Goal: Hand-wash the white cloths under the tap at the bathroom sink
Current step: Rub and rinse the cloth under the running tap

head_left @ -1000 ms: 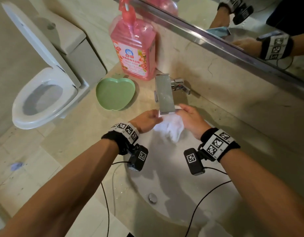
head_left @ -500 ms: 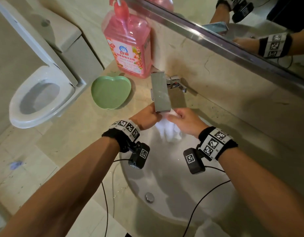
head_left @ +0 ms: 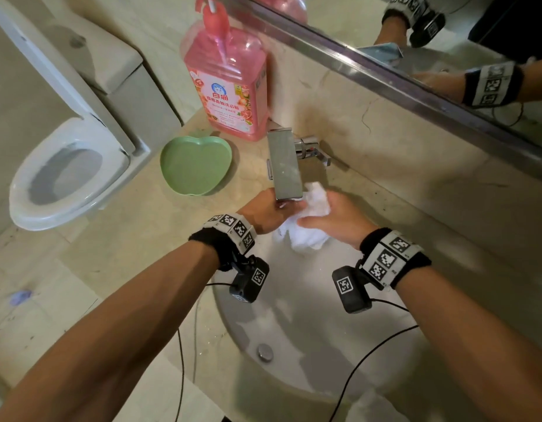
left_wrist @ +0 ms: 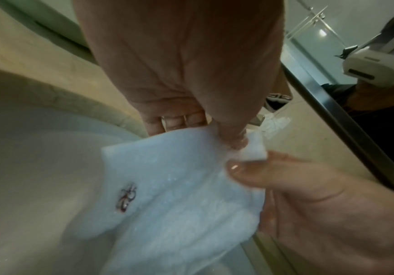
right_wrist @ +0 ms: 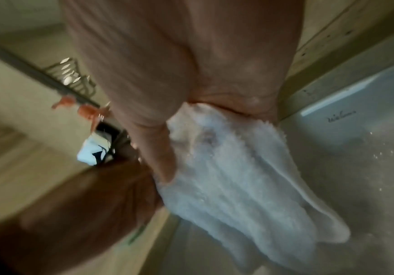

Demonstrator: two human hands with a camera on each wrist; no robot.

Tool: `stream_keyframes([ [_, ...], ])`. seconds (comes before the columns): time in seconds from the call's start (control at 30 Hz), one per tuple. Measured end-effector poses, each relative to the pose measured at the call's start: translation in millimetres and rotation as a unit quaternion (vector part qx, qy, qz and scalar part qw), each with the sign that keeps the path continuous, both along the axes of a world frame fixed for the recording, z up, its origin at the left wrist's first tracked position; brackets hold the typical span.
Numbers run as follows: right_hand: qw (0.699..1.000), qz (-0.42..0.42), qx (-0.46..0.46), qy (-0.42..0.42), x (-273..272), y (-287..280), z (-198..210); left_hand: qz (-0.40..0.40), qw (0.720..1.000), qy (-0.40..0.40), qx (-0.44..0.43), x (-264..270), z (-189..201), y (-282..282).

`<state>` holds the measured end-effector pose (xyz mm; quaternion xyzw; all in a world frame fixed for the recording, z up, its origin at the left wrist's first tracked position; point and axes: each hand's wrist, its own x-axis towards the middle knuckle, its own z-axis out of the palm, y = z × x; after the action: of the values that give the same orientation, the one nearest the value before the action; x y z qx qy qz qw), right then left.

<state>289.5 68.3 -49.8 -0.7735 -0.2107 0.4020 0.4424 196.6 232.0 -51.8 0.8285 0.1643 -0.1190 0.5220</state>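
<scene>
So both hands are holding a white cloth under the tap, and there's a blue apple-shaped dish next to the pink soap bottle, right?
Nearly. The dish is green, not blue, as the head view shows. The rest holds: the left hand and right hand hold the white cloth under the tap, and the dish sits beside the pink soap bottle.

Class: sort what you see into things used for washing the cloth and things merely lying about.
In use: white cloth, left hand, right hand, tap, sink.
Lying about: green dish, pink bottle, toilet.

Pink soap bottle [head_left: 230, 83] stands behind green apple-shaped dish [head_left: 196, 164], toilet [head_left: 65, 166] nearby.
</scene>
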Motion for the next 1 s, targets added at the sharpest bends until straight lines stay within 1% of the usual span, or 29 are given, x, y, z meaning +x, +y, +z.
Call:
stream_keyframes([
  [0.07, 0.997, 0.037, -0.045, -0.058, -1.8, 2.8, -2.3, 0.012, 0.999, 0.014, -0.031, 2.4, 0.8, -0.1],
  [0.13, 0.996, 0.03, -0.045, -0.075, -0.8, 4.3, -3.0, 0.015, 0.997, 0.019, -0.067, 1.3, -0.5, 3.7],
  [0.2, 0.999, -0.002, -0.002, -0.043, -0.8, 5.2, -3.0, -0.005, 0.998, 0.019, -0.067, -0.5, -4.5, 11.3],
  [0.3, 0.992, -0.109, 0.049, 0.051, 0.9, 7.2, 0.1, -0.03, 0.998, 0.055, -0.015, -5.2, -14.8, 16.1],
  [0.33, 0.987, -0.136, 0.06, 0.067, 3.2, 6.9, 2.4, -0.024, 0.997, 0.066, -0.017, -6.0, -20.4, 16.1],
  [0.4, 0.979, -0.164, 0.087, 0.089, 7.5, 7.6, 7.2, 0.0, 0.997, 0.071, -0.034, -9.7, -27.2, 16.3],
  [0.47, 0.975, -0.169, 0.109, 0.093, 9.3, 6.2, 11.2, 0.021, 0.998, 0.049, -0.04, -10.3, -28.6, 18.3],
  [0.53, 0.974, -0.172, 0.114, 0.095, 7.8, 5.2, 12.9, 0.071, 0.996, 0.011, -0.057, -11.5, -26.2, 24.7],
  [0.6, 0.979, -0.165, 0.091, 0.082, 4.3, 5.1, 11.2, 0.12, 0.99, -0.027, -0.073, -15.8, -18.5, 34.0],
  [0.67, 0.986, -0.149, 0.052, 0.056, -1.5, 6.5, 5.6, 0.145, 0.986, -0.04, -0.076, -22.9, -8.5, 42.8],
  [0.73, 0.99, -0.133, 0.03, 0.028, -6.3, 9.3, -0.6, 0.131, 0.987, -0.05, -0.075, -31.8, 3.3, 49.3],
  [0.8, 0.994, -0.11, 0.014, 0.011, -8.8, 12.4, -5.2, 0.111, 0.991, -0.056, -0.053, -40.5, 14.9, 54.3],
  [0.87, 0.995, -0.098, -0.008, -0.018, -10.0, 14.0, -8.5, 0.116, 0.991, -0.062, -0.022, -47.0, 24.7, 59.5],
  [0.93, 0.992, -0.102, -0.029, -0.075, -10.6, 12.3, -13.6, 0.127, 0.99, -0.064, 0.004, -52.1, 31.5, 64.6],
  [1.0, 0.981, -0.113, -0.051, -0.147, -10.4, 8.3, -17.8, 0.125, 0.99, -0.062, 0.019, -56.5, 35.5, 66.4],
])
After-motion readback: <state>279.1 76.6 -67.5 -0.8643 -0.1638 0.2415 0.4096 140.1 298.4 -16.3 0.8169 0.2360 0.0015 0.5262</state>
